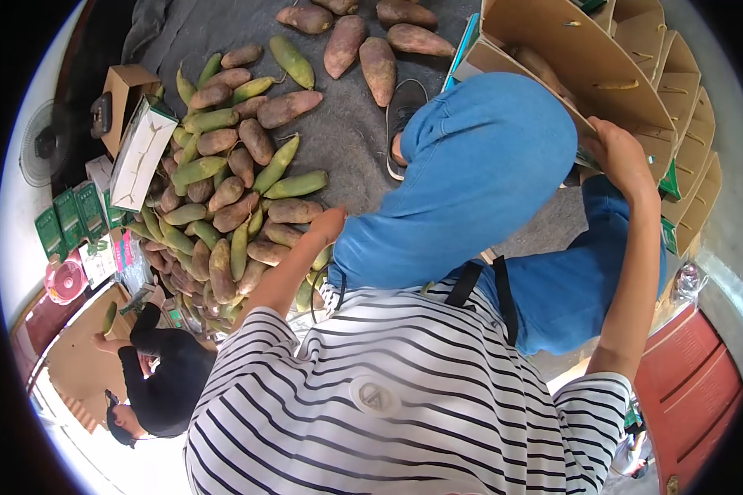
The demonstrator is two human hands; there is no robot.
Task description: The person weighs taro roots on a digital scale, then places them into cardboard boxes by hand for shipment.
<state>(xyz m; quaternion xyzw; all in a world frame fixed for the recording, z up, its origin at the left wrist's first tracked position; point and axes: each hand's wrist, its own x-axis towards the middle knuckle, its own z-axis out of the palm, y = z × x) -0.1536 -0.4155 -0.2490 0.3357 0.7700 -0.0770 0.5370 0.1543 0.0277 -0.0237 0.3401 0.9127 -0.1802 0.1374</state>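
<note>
My right hand [623, 157] is closed on the edge of an open cardboard box [582, 62], beside my bent knee. Inside that box, a reddish-brown root [543, 70] shows in part. My left hand [330, 224] is low beside my other leg, at the right edge of a big heap of roots; its fingers are mostly hidden. Large reddish-brown sweet potatoes [289, 108] and long green radishes [298, 185] lie mixed in the heap. Farther up on the dark ground sheet [347, 111] are several loose sweet potatoes [378, 70].
More cardboard boxes [692, 124] with cord handles stand in a row at the right. A white carton [143, 153] leans at the heap's left. At lower left a person in black [169, 371] holds a green radish [109, 317]. A fan [43, 143] is at far left.
</note>
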